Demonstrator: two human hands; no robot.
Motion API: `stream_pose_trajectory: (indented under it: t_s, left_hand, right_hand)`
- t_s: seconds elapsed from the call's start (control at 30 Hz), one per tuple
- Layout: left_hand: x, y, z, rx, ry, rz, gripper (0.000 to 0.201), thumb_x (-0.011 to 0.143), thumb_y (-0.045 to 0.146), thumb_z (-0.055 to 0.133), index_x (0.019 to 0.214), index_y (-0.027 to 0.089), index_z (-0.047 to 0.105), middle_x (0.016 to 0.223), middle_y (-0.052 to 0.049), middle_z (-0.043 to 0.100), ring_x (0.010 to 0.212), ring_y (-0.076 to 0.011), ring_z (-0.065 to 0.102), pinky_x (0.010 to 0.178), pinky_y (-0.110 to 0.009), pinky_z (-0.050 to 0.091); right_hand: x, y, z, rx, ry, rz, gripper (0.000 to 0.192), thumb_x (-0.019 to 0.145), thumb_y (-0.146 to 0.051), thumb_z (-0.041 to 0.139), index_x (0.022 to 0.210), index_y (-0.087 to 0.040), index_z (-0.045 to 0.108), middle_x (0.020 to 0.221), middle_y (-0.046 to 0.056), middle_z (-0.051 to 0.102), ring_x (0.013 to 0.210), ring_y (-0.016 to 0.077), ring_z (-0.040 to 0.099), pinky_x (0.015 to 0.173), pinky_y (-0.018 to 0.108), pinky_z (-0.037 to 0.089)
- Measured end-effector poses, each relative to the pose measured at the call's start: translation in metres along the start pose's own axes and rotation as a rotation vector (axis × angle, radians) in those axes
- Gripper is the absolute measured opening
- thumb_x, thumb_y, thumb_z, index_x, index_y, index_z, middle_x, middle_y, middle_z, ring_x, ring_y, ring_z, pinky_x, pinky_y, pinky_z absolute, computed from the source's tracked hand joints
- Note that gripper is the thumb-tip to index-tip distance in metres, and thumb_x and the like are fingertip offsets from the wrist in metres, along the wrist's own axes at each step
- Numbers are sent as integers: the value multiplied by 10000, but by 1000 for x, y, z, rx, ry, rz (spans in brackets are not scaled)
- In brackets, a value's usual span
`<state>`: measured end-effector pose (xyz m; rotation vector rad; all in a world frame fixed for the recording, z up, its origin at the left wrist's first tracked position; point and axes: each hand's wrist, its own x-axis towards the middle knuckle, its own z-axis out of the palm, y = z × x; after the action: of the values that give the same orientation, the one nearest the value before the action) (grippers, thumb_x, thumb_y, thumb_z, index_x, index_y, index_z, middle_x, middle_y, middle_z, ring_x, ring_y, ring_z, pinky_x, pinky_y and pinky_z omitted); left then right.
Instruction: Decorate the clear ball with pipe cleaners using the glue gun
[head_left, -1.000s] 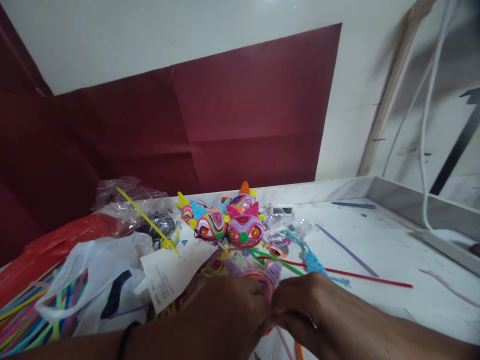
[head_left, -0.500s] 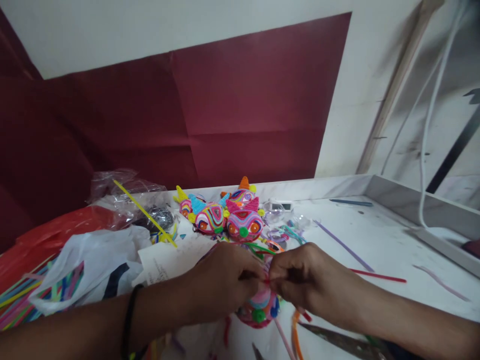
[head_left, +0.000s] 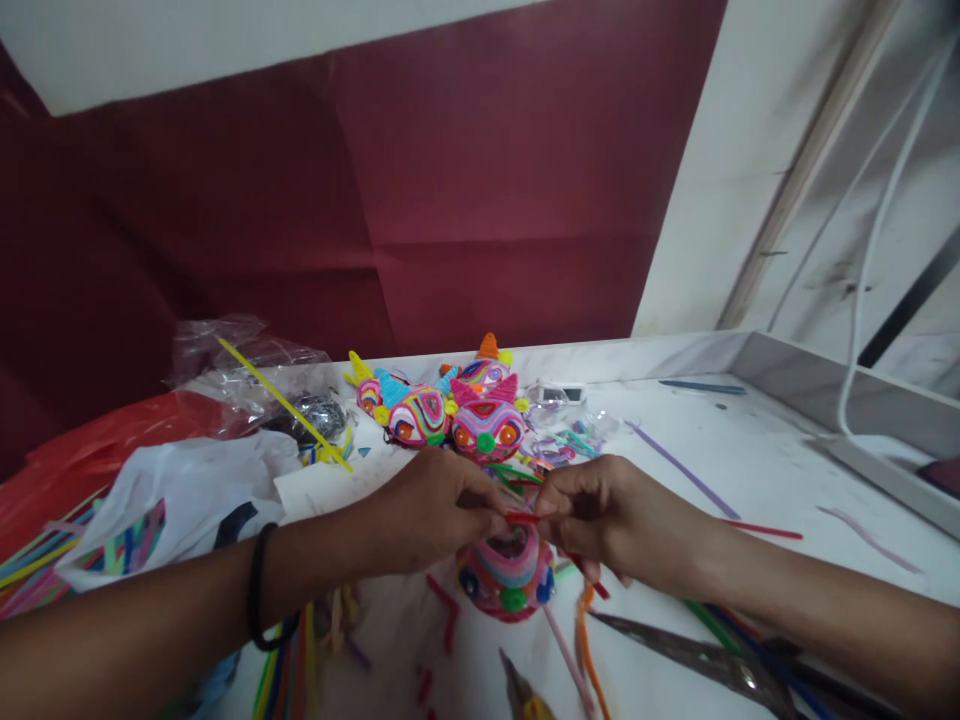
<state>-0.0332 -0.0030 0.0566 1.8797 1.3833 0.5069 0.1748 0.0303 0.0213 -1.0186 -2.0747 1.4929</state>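
My left hand (head_left: 442, 512) and my right hand (head_left: 611, 515) pinch a short red pipe cleaner (head_left: 523, 518), which stretches level between their fingertips. Just below it, on the white table, sits a colourful animal head made of pipe cleaners (head_left: 508, 578), with banded pink, blue and orange rows and a green nose. My fingers partly cover its top. Behind my hands stand several finished-looking heads, among them one with pink ears (head_left: 487, 420) and another with blue ears (head_left: 416, 415).
Scissors (head_left: 690, 655) lie open at the lower right; a pointed tool (head_left: 521, 688) lies at the front. Pipe cleaner bundles and a white plastic bag (head_left: 180, 490) crowd the left. A purple pipe cleaner (head_left: 682, 468) lies right. A raised rim (head_left: 885, 480) borders the table.
My fingertips have drawn slightly apart, showing more of the red pipe cleaner between them. More of the animal head's top shows beneath my hands. The whole view has shifted a little.
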Motion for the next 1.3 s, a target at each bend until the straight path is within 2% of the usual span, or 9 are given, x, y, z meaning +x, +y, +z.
stream_pose_trajectory:
  t_s: [0.13, 0.27, 0.43, 0.63, 0.77, 0.9, 1.03, 1.3]
  left_hand:
    - [3, 1, -3, -9, -72, -52, 150, 774, 196, 619, 738, 126, 747, 522, 28, 588, 486, -107, 533, 470, -196, 369]
    - [3, -3, -4, -136, -102, -124, 162, 766, 182, 619, 835, 120, 752, 530, 31, 609, 489, -110, 557, 508, -202, 449]
    - [4, -16, -5, -142, -101, -93, 185, 725, 168, 640, 870, 142, 752, 649, 5, 692, 603, -139, 655, 558, -209, 487]
    - [6, -26, -10, 20, -45, 2, 249, 770, 85, 562, 880, 147, 777, 599, 37, 642, 529, -91, 582, 508, -173, 415]
    - [7, -29, -13, 129, 62, 71, 243, 739, 21, 615, 855, 142, 790, 744, -2, 722, 649, -103, 635, 594, -180, 454]
    - [6, -29, -15, 214, 136, 138, 251, 727, -33, 642, 813, 145, 797, 780, -17, 739, 743, -121, 668, 673, -191, 474]
    - [5, -29, -15, 235, 148, 251, 233, 735, -41, 679, 818, 140, 800, 768, -15, 736, 723, -107, 664, 675, -177, 468]
    - [5, -33, -12, 333, 116, 415, 181, 782, -5, 704, 844, 137, 797, 797, -34, 757, 734, -110, 675, 697, -176, 471]
  right_hand:
    - [3, 0, 2, -10, -10, 7, 112, 734, -296, 626, 681, -204, 590, 488, -46, 555, 415, 100, 518, 404, 183, 369]
    - [4, 1, 3, -58, 28, -9, 139, 754, -283, 625, 652, -202, 579, 464, -49, 528, 400, 92, 487, 405, 187, 363]
    - [5, 7, 3, -51, 14, -34, 144, 762, -258, 614, 640, -203, 560, 493, -54, 522, 409, 85, 488, 419, 192, 363]
    - [8, 14, 5, -69, -1, -65, 99, 768, -266, 599, 700, -194, 600, 543, -45, 536, 453, 89, 459, 452, 204, 379]
    - [9, 17, 3, -210, 23, -123, 113, 781, -234, 570, 713, -180, 643, 573, -31, 548, 497, 95, 444, 471, 205, 351]
    - [10, 19, -1, -380, 44, -206, 166, 827, -218, 547, 737, -180, 681, 643, -4, 622, 570, 117, 517, 535, 219, 383]
    - [9, 14, -4, -515, 52, -208, 170, 826, -149, 557, 765, -194, 710, 689, 3, 693, 621, 135, 594, 584, 225, 406]
    - [7, 2, -1, -654, 52, -197, 219, 791, -34, 573, 759, -190, 723, 705, 7, 719, 652, 138, 635, 622, 223, 408]
